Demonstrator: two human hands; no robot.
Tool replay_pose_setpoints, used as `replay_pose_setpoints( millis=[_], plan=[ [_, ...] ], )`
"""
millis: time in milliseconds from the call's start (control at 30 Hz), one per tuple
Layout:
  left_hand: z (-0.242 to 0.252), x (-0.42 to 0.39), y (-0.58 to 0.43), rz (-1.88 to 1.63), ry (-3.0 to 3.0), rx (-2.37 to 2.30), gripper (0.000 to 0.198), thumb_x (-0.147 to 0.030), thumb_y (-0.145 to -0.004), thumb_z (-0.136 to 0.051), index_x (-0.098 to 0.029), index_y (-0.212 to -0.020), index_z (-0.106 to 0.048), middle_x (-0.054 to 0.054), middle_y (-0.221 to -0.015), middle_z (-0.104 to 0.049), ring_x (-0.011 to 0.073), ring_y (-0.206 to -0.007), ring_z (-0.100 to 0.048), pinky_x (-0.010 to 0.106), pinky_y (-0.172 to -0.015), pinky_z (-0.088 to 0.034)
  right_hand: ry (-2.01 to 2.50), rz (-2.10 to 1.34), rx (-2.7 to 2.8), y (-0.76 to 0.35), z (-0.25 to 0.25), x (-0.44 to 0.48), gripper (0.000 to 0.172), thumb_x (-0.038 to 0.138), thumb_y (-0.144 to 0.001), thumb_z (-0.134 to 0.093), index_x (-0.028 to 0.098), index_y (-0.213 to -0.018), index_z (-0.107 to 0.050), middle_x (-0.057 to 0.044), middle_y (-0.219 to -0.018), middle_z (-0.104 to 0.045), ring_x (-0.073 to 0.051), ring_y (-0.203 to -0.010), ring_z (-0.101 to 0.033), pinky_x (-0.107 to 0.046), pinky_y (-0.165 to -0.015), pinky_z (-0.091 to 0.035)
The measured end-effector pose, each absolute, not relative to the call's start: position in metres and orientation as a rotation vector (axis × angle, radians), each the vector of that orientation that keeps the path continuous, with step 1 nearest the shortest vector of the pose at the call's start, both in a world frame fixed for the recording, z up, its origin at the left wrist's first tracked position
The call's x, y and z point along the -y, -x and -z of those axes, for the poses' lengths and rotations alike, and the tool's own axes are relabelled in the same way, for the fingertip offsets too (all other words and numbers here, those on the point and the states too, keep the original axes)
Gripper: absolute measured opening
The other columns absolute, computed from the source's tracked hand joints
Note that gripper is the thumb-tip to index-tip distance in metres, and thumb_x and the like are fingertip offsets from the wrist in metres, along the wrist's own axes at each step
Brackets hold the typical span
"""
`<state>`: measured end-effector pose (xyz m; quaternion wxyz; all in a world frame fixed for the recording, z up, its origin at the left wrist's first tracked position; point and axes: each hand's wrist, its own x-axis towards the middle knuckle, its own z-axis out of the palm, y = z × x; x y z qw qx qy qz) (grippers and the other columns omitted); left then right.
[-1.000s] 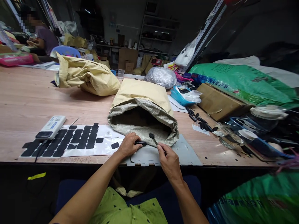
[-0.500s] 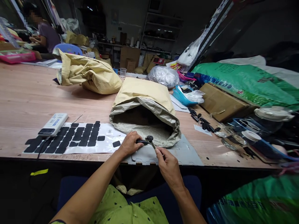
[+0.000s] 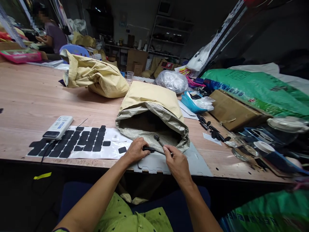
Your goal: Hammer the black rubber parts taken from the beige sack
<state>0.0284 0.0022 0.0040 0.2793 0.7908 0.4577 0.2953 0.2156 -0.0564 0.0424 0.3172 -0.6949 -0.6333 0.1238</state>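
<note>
My left hand (image 3: 136,149) is closed on a slim black part (image 3: 150,149), whose free end sticks out to the right. My right hand (image 3: 178,161) grips a thin metal-shafted tool with a round black head (image 3: 156,138). That head stands above the black part and apart from it. Both hands are at the table's front edge, over a grey sheet (image 3: 195,161). Behind them lies a cream woven sack (image 3: 154,93), its dark mouth facing me; its contents cannot be made out.
Left of my hands are a white sheet of black stickers (image 3: 82,141) and a white device (image 3: 58,127) with a cable. A second sack (image 3: 103,77) lies behind. Rightward are loose black parts (image 3: 212,130), a cardboard box (image 3: 236,108) and clear containers (image 3: 260,141). A person (image 3: 54,35) sits far left.
The tool's head has lifted away from the black part, and its shaft has tilted. My left hand still grips the black part. The whole view has shifted slightly.
</note>
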Motion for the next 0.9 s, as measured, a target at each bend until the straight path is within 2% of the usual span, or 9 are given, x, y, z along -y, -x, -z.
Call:
replay_pose_setpoints(
  millis=[133,267,533,600,667,767,833,900],
  plan=[
    [-0.006,-0.001,-0.028,-0.783,-2.143,-1.236,0.013,-0.023,-0.074,-0.076,-0.017,-0.084,-0.071,0.003,-0.084,-0.059,0.0194,-0.085,-0.054,0.031,-0.078,-0.043,2.018,-0.018,1.751,-0.229,-0.037,0.027,0.026,0.034,-0.093,-0.049,0.024,-0.104,-0.07,-0.004,-0.099,-0.069,-0.018,-0.085,-0.058,-0.028,-0.07,-0.035],
    [-0.01,0.0,-0.027,-0.73,-2.163,-1.244,0.015,-0.027,-0.073,-0.077,-0.017,-0.083,-0.071,0.003,-0.083,-0.059,0.0194,-0.084,-0.052,0.031,-0.077,-0.042,2.003,0.197,1.884,-0.239,-0.012,0.01,0.024,0.03,-0.092,-0.051,0.02,-0.099,-0.072,-0.006,-0.091,-0.067,-0.018,-0.082,-0.052,-0.03,-0.073,-0.032],
    [-0.015,0.0,-0.023,-0.679,-2.181,-1.151,0.018,-0.033,-0.072,-0.079,-0.021,-0.084,-0.073,0.003,-0.086,-0.061,0.0204,-0.088,-0.052,0.033,-0.082,-0.041,1.969,0.344,1.864,-0.238,0.007,0.01,0.024,0.031,-0.093,-0.05,0.019,-0.1,-0.07,-0.006,-0.09,-0.065,-0.017,-0.079,-0.048,-0.03,-0.073,-0.028],
    [-0.02,0.007,-0.017,-0.634,-2.174,-1.03,0.019,-0.037,-0.072,-0.08,-0.024,-0.085,-0.075,0.003,-0.096,-0.063,0.0213,-0.095,-0.053,0.036,-0.089,-0.041,1.968,0.342,1.865,-0.237,0.005,0.01,0.024,0.031,-0.093,-0.05,0.02,-0.1,-0.069,-0.005,-0.089,-0.065,-0.017,-0.079,-0.048,-0.03,-0.073,-0.028],
    [-0.025,0.022,-0.009,-0.574,-2.191,-0.881,0.019,-0.037,-0.07,-0.082,-0.026,-0.084,-0.076,0.005,-0.119,-0.061,0.0251,-0.112,-0.052,0.039,-0.098,-0.039,1.969,0.345,1.865,-0.237,0.004,0.011,0.023,0.031,-0.093,-0.05,0.02,-0.1,-0.069,-0.005,-0.089,-0.064,-0.017,-0.08,-0.048,-0.03,-0.073,-0.028],
    [-0.025,0.053,0.004,-0.473,-2.322,-0.815,0.02,-0.031,-0.063,-0.087,-0.026,-0.08,-0.076,0.003,-0.151,-0.04,0.0342,-0.138,-0.034,0.048,-0.109,-0.032,1.978,0.352,1.86,-0.237,0.004,0.011,0.023,0.032,-0.093,-0.051,0.02,-0.1,-0.069,-0.005,-0.089,-0.065,-0.018,-0.081,-0.049,-0.03,-0.074,-0.028],
    [-0.018,0.073,0.009,-0.427,-2.467,-0.883,0.019,-0.026,-0.062,-0.086,-0.023,-0.076,-0.074,0.002,-0.159,-0.028,0.037,-0.144,-0.024,0.053,-0.115,-0.025,1.98,0.352,1.859,-0.237,0.004,0.011,0.023,0.032,-0.093,-0.051,0.02,-0.1,-0.069,-0.005,-0.09,-0.065,-0.018,-0.081,-0.049,-0.029,-0.074,-0.028],
    [-0.007,0.089,0.011,-0.416,-2.602,-0.958,0.016,-0.023,-0.065,-0.083,-0.019,-0.076,-0.072,0.004,-0.161,-0.023,0.0367,-0.146,-0.022,0.054,-0.118,-0.02,1.979,0.35,1.864,-0.237,0.005,0.011,0.023,0.031,-0.093,-0.051,0.02,-0.1,-0.069,-0.005,-0.09,-0.065,-0.018,-0.081,-0.048,-0.029,-0.074,-0.028]
  ],
)
